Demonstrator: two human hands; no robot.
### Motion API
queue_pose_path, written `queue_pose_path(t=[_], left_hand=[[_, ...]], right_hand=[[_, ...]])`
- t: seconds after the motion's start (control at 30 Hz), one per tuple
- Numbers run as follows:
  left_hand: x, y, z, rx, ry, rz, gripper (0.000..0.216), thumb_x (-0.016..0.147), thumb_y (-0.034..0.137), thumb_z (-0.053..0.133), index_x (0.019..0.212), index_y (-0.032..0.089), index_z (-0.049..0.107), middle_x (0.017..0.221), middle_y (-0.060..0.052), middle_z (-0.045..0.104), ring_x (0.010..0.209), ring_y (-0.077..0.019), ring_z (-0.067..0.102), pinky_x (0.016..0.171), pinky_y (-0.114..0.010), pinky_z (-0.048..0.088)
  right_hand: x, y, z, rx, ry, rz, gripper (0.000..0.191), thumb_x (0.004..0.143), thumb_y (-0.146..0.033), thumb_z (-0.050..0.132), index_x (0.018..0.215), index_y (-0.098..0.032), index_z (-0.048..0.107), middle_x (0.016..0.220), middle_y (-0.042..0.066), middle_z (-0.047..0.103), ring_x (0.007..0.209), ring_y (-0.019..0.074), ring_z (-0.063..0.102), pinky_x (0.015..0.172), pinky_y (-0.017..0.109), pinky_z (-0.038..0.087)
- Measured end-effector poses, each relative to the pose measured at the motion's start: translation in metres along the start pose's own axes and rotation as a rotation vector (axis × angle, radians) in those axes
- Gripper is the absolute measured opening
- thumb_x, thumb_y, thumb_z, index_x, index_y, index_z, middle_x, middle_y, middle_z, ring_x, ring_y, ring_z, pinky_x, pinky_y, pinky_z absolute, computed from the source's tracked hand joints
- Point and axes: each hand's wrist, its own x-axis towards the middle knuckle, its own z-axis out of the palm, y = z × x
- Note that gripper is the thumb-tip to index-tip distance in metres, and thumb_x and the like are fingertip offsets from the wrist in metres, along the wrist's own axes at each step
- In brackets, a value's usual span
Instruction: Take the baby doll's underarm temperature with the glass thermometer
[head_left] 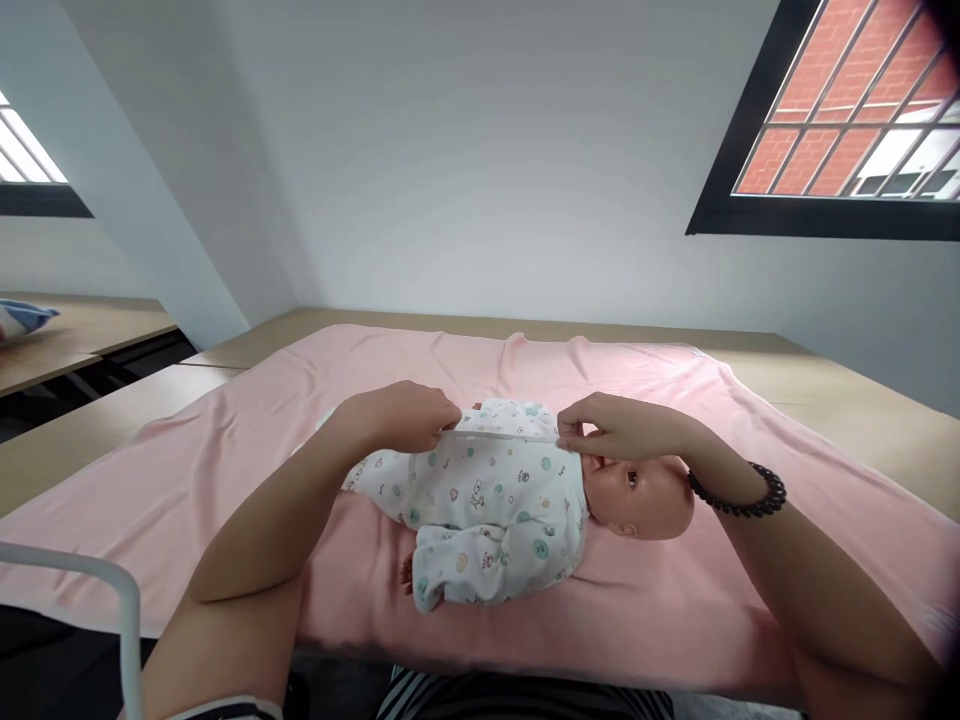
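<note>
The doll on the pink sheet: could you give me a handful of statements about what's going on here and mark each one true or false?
1. The doll lies with its head toward the person's right. True.
2. Both hands pinch the garment: left hand, right hand. True.
3. The doll lies on a blue sheet. False: the sheet is pink.
4. The bracelet is on the left wrist. False: it is on the right wrist.
5. The garment is plain white. False: it is white with small coloured prints.
</note>
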Motion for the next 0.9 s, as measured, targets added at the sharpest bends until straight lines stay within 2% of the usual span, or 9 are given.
queue_pose_path(t=[0.1, 0.23, 0.3, 0.37, 0.43, 0.47, 0.6, 0.73, 0.9], left_hand=[[0.021, -0.02, -0.002, -0.108, -0.127, 0.012, 0.007, 0.079, 0.025, 0.065, 0.078, 0.021, 0.058, 0.086, -0.004, 0.067, 0.067, -0.0196, 0.055, 0.061, -0.032, 0.037], [0.051, -0.061, 0.003, -0.309, -0.198, 0.145, 0.033, 0.082, 0.052, 0.07, 0.097, 0.024, 0.065, 0.104, -0.005, 0.072, 0.088, -0.0236, 0.065, 0.072, -0.032, 0.047], [0.07, -0.076, 0.013, -0.457, -0.087, 0.197, 0.043, 0.087, 0.062, 0.064, 0.109, 0.025, 0.064, 0.117, -0.006, 0.072, 0.103, -0.0246, 0.065, 0.086, -0.033, 0.049], [0.089, -0.078, 0.026, -0.595, 0.131, 0.168, 0.053, 0.091, 0.068, 0.055, 0.12, 0.024, 0.061, 0.133, -0.009, 0.066, 0.118, -0.026, 0.061, 0.099, -0.035, 0.047], [0.105, -0.069, 0.041, -0.715, 0.284, 0.115, 0.061, 0.096, 0.07, 0.045, 0.135, 0.025, 0.055, 0.149, -0.011, 0.055, 0.13, -0.0278, 0.053, 0.105, -0.038, 0.044], [0.112, -0.062, 0.048, -0.759, 0.287, 0.121, 0.062, 0.097, 0.07, 0.04, 0.139, 0.026, 0.053, 0.152, -0.01, 0.052, 0.132, -0.0283, 0.052, 0.106, -0.039, 0.044], [0.125, -0.038, 0.065, -0.77, 0.216, 0.279, 0.056, 0.098, 0.065, 0.04, 0.127, 0.025, 0.065, 0.135, -0.008, 0.065, 0.121, -0.0279, 0.058, 0.104, -0.037, 0.046], [0.128, -0.037, 0.071, -0.701, 0.268, 0.224, 0.054, 0.097, 0.064, 0.039, 0.112, 0.023, 0.071, 0.118, -0.007, 0.07, 0.11, -0.0284, 0.061, 0.098, -0.039, 0.048], [0.14, -0.045, 0.08, -0.684, 0.27, 0.217, 0.051, 0.097, 0.063, 0.041, 0.105, 0.023, 0.071, 0.116, -0.007, 0.065, 0.108, -0.0264, 0.06, 0.102, -0.039, 0.046]], right_hand=[[0.004, 0.009, -0.004, 0.053, -0.039, -0.001, 0.03, 0.097, -0.042, 0.054, 0.076, -0.021, 0.056, 0.075, 0.0, 0.063, 0.067, 0.0158, 0.054, 0.062, 0.031, 0.039], [0.009, 0.048, -0.015, 0.172, 0.013, 0.036, 0.021, 0.093, -0.038, 0.061, 0.082, -0.021, 0.067, 0.089, 0.003, 0.071, 0.082, 0.0199, 0.062, 0.073, 0.034, 0.045], [0.013, 0.078, -0.017, 0.355, 0.121, 0.013, 0.02, 0.091, -0.041, 0.067, 0.09, -0.022, 0.073, 0.101, 0.006, 0.073, 0.098, 0.0239, 0.064, 0.089, 0.038, 0.046], [0.02, 0.105, -0.012, 0.748, 0.237, -0.037, 0.023, 0.083, -0.04, 0.078, 0.093, -0.019, 0.075, 0.103, 0.009, 0.073, 0.106, 0.0267, 0.064, 0.101, 0.043, 0.043], [0.029, 0.124, 0.001, 0.894, 0.321, -0.075, 0.035, 0.088, -0.055, 0.07, 0.103, -0.024, 0.073, 0.118, 0.009, 0.071, 0.119, 0.0267, 0.061, 0.108, 0.046, 0.042], [0.035, 0.129, 0.009, 0.952, 0.352, -0.091, 0.043, 0.09, -0.065, 0.061, 0.109, -0.027, 0.071, 0.13, 0.007, 0.068, 0.127, 0.0268, 0.057, 0.11, 0.047, 0.042], [0.05, 0.121, 0.046, 1.15, 0.3, -0.118, 0.065, 0.096, -0.076, 0.034, 0.131, -0.03, 0.064, 0.153, 0.006, 0.053, 0.144, 0.0275, 0.045, 0.116, 0.049, 0.038], [0.05, 0.095, 0.064, 1.349, 0.132, -0.058, 0.055, 0.099, -0.065, 0.046, 0.132, -0.025, 0.063, 0.143, 0.009, 0.061, 0.131, 0.0293, 0.056, 0.11, 0.049, 0.044], [0.029, 0.082, 0.061, 1.381, 0.12, -0.024, 0.047, 0.101, -0.054, 0.055, 0.134, -0.02, 0.06, 0.134, 0.011, 0.063, 0.115, 0.0268, 0.063, 0.1, 0.049, 0.051]])
